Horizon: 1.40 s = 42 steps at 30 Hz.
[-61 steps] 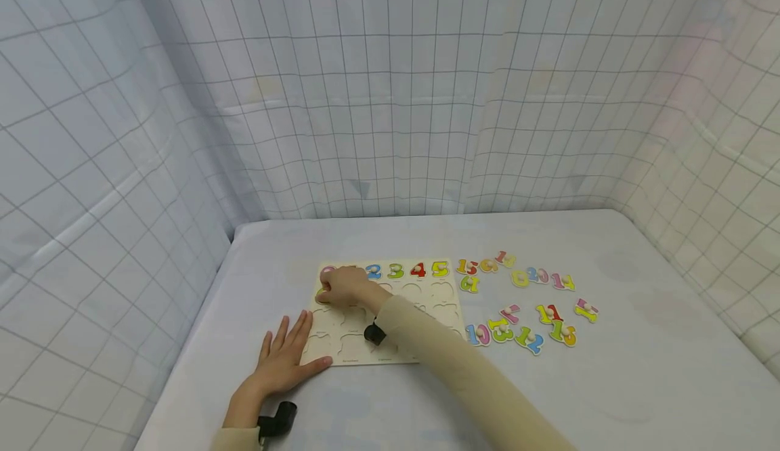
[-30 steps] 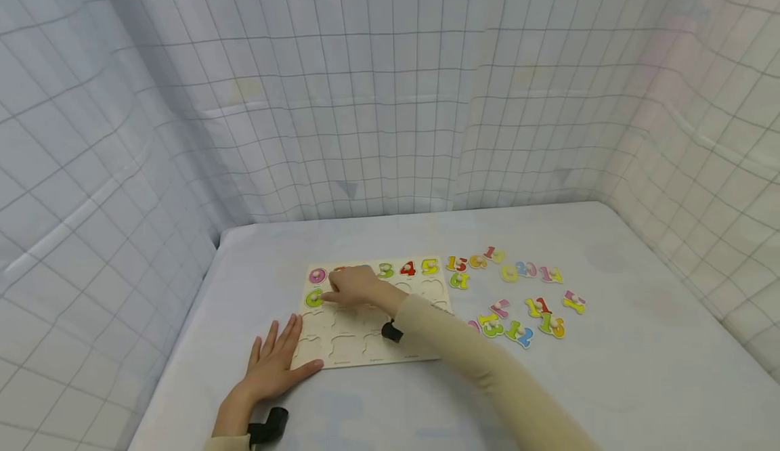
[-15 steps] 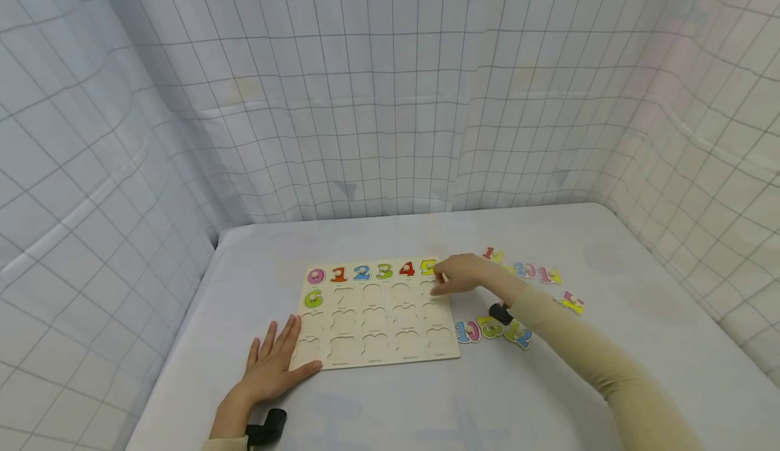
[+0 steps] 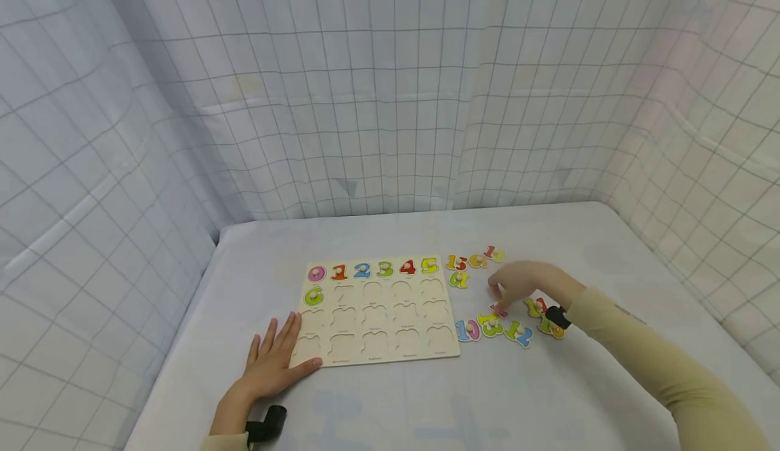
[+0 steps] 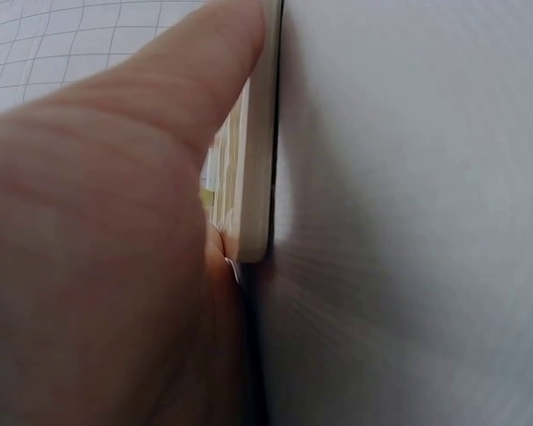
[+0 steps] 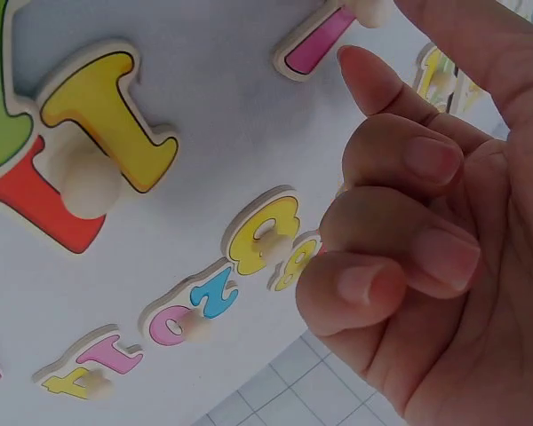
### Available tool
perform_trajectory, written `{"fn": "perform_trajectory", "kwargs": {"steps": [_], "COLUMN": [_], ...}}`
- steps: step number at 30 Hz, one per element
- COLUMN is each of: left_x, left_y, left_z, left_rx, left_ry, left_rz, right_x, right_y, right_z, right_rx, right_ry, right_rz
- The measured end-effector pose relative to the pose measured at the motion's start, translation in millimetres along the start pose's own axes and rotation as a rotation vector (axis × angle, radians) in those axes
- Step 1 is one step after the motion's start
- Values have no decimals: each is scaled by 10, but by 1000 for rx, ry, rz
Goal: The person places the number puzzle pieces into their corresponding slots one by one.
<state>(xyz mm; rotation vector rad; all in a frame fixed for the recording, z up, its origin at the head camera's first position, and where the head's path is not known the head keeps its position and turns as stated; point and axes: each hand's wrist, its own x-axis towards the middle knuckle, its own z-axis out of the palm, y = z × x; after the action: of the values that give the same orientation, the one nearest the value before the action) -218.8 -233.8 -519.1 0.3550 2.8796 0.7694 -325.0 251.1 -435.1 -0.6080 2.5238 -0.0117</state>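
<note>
The number puzzle board lies on the table, with pieces 0 to 5 in its top row and a green 6 below. My left hand rests with spread fingers at the board's lower left corner; its thumb lies along the front edge in the left wrist view. To the right of the board, my right hand reaches down over a pink number piece. In the right wrist view, that piece's knob sits near the thumb and index fingertip, with a gap beside the index; the other fingers are bent.
Loose knobbed number pieces lie around the right hand: a 10, a 13, a 12 and a 15 among several. The right forearm hides part of the table. A grid-patterned curtain hangs behind and at both sides.
My right hand has left the green 6, now lying in the board, and moved right across the board to the loose pieces. The left hand has stayed at the corner.
</note>
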Motion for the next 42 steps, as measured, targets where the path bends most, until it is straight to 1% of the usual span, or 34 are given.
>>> {"fn": "perform_trajectory", "kwargs": {"steps": [3,8,10,13,17,20,23,27,31,33,38,40,42], "left_x": [-8,-32,-39,-45,-40,-36,-43,-64,-67,-60,-46,-46,-52], "left_y": [2,57,78,97,90,79,89,115,99,73,19,14,20], "left_z": [-4,-40,-58,-72,-62,-49,-49,-69,-64,-36,5,8,6], "left_rx": [0,-7,-16,-24,-15,-10,-5,-9,-12,-5,7,6,7], "left_ry": [9,6,4,-2,-9,-3,-5,-8,1,14,30,32,32], "left_rz": [6,3,4,1,-11,-10,-14,-19,-10,-3,1,4,5], "right_x": [-33,-42,-30,-4,24,31,36,49,93,130,300,398,501], "right_y": [-15,-38,-40,-43,-51,-41,-5,26,-27,-90,-319,-447,-602], "right_z": [23,41,39,30,8,6,15,7,-7,-8,4,3,-5], "right_rx": [9,15,17,18,9,5,18,63,123,148,157,133,125], "right_ry": [-13,-16,-27,-47,-65,-58,-17,77,167,214,356,398,424], "right_rz": [-2,-16,-29,-70,-99,-88,-96,-129,-126,-131,-213,-222,-212]}}
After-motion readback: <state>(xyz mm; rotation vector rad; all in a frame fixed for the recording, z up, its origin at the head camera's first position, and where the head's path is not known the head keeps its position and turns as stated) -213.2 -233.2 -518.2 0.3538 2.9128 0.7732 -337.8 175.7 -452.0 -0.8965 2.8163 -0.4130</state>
